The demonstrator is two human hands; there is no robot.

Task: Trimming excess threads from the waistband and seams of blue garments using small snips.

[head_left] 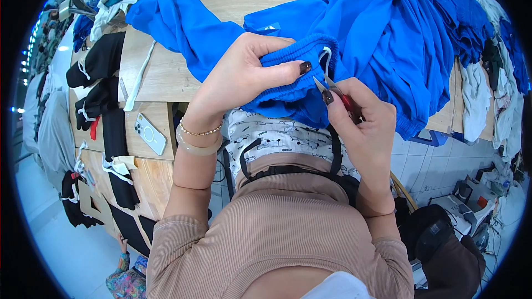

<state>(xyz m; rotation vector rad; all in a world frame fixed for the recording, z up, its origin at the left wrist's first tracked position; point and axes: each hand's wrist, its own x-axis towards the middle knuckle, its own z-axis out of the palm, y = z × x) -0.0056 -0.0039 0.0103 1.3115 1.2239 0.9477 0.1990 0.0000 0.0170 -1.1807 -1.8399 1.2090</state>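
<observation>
A bright blue garment [382, 39] with a gathered elastic waistband [307, 50] spreads over the table and hangs past its near edge. My left hand [249, 69] grips that waistband, thumb pressed on top of the gathers. A white drawstring [327, 58] loops out of the band near the thumb. In my right hand [366, 116] is a pair of small red-handled thread snips [348, 104]; the blades are apart and point at the band beside the drawstring. The fingers behind the cloth are hidden.
The wooden table [166, 77] carries a white strip [141, 75] on the left. A phone [149, 133] lies on a lower wooden surface near folded black garments [100, 61]. More blue garments [460, 11] and white cloth [475, 99] are at the right. Another person's patterned sleeve [124, 277] shows lower left.
</observation>
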